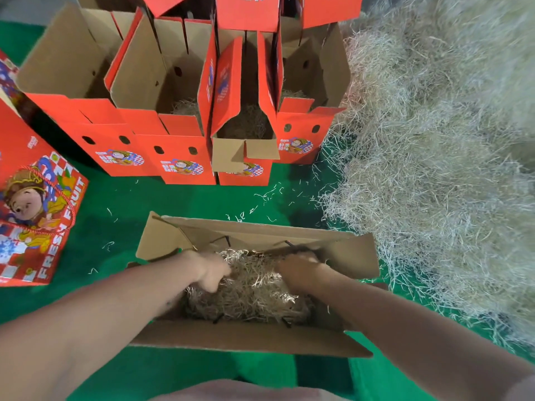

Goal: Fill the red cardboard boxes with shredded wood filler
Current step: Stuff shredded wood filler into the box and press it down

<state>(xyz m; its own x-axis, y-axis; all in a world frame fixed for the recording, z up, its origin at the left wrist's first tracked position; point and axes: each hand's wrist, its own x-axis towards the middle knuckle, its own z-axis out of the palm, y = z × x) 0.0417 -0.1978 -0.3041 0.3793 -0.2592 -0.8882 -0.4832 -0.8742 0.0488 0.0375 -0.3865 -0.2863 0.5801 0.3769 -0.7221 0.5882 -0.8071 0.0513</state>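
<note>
An open cardboard box point(341, 256) with brown flaps spread out sits on the green floor right in front of me. Shredded wood filler point(254, 293) covers its bottom. Both my hands are down inside it. My left hand point(212, 272) has its fingers curled into the filler at the left side. My right hand point(298, 273) presses into the filler at the right side, its fingers partly buried and blurred. A large heap of the same filler point(440, 157) lies to the right.
A row of open red boxes point(179, 140) stands at the back, some with filler inside. A closed red "Fresh Fruit" box point(37, 215) lies at the left. Loose strands are scattered on the green floor point(173, 204).
</note>
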